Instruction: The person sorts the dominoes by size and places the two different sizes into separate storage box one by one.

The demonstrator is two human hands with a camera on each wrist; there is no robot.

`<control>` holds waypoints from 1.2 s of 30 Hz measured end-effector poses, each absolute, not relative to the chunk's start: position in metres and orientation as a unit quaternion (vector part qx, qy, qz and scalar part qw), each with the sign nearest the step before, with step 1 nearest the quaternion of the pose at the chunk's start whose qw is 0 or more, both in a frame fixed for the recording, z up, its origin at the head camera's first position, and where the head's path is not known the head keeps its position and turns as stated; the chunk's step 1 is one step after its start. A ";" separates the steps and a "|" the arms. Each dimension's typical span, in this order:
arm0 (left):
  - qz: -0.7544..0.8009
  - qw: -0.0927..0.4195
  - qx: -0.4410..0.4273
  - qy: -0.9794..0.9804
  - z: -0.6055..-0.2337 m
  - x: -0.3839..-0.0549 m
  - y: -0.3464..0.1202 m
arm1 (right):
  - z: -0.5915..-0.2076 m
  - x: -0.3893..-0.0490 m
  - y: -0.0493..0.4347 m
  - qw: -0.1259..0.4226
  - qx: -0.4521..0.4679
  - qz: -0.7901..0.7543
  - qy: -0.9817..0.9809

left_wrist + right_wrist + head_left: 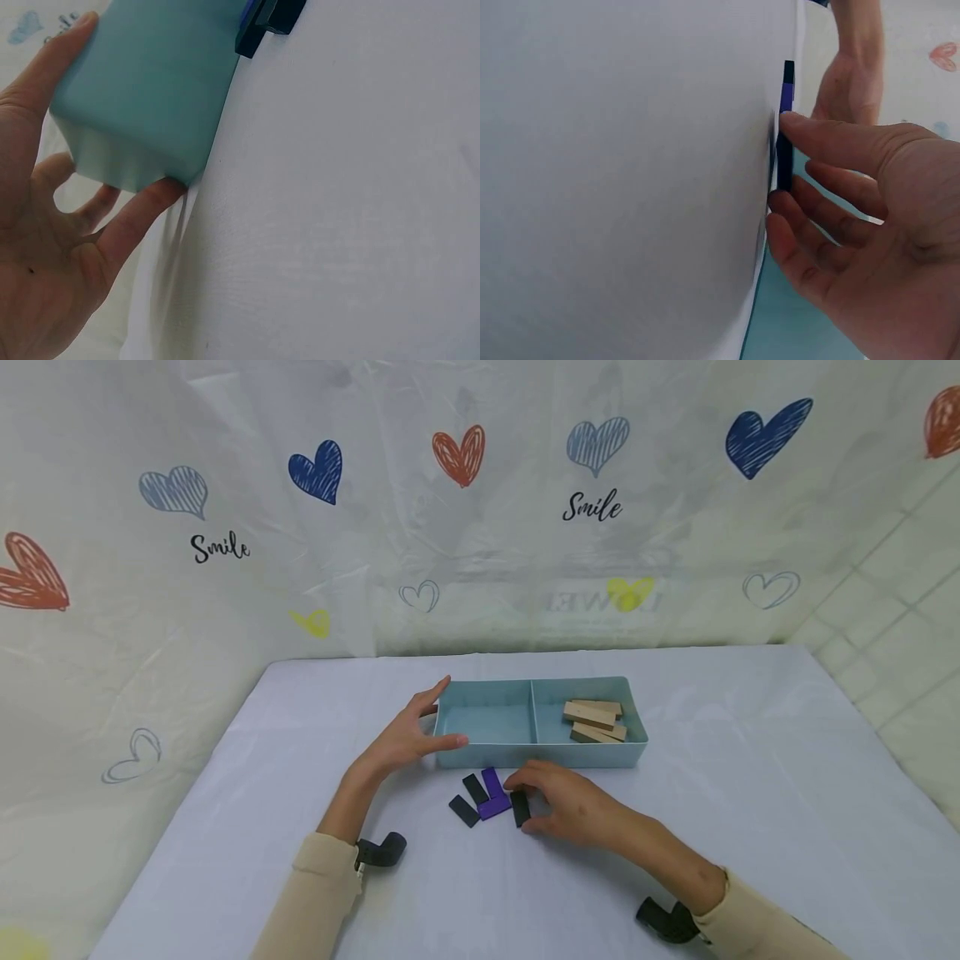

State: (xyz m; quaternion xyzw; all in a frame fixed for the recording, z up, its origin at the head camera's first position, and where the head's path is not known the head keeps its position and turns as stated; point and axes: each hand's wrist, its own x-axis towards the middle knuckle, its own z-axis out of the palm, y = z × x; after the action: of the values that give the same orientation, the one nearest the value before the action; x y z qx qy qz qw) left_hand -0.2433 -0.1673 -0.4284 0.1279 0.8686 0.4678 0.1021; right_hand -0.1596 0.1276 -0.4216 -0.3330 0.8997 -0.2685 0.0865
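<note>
A light-blue two-compartment box (480, 756) stands on the white table. My left hand (402, 739) grips its left end, thumb over the front rim and the other fingers round the end wall; the left wrist view shows fingertips at the box's lower corner (135, 131). In front of the box, my right hand (577, 802) pinches a black block (520, 810) by its two ends, between thumb and fingers. Just left of it lie two purple blocks (494, 807) and two more black blocks (464, 811), close together.
Several plain wooden blocks (590, 716) are piled in the box's right compartment. The left compartment (491, 710) shows a bare floor. Behind the white-covered table (465, 893) hangs a pale sheet printed with hearts. Each wrist carries a black device (382, 850).
</note>
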 end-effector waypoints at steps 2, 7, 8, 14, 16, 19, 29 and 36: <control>0.466 0.101 0.129 0.869 -0.428 -0.243 -0.167 | -0.420 -0.159 0.128 0.088 -0.336 -0.283 0.894; 0.464 0.100 0.129 0.871 -0.427 -0.243 -0.167 | -0.417 -0.158 0.127 0.092 -0.333 -0.324 0.881; 0.465 0.101 0.129 0.870 -0.427 -0.243 -0.167 | -0.416 -0.158 0.127 0.090 -0.331 -0.329 0.880; 0.468 0.102 0.128 0.869 -0.428 -0.244 -0.167 | -0.412 -0.159 0.127 0.078 -0.325 -0.352 0.874; 0.467 0.102 0.129 0.869 -0.428 -0.244 -0.167 | -0.410 -0.159 0.126 0.072 -0.324 -0.363 0.871; 0.466 0.102 0.127 0.870 -0.429 -0.244 -0.167 | -0.407 -0.160 0.126 0.061 -0.322 -0.379 0.866; 0.464 0.104 0.125 0.871 -0.430 -0.244 -0.168 | -0.402 -0.166 0.127 0.026 -0.310 -0.416 0.854; 0.467 0.105 0.123 0.869 -0.428 -0.243 -0.168 | -0.396 -0.170 0.126 -0.011 -0.323 -0.434 0.841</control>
State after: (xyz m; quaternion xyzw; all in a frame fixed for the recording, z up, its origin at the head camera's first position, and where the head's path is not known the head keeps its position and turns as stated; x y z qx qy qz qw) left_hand -0.2427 -0.1677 -0.4285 0.1234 0.8694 0.4667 0.1053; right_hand -0.1704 0.1265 -0.3959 -0.3233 0.8406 -0.4344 -0.0108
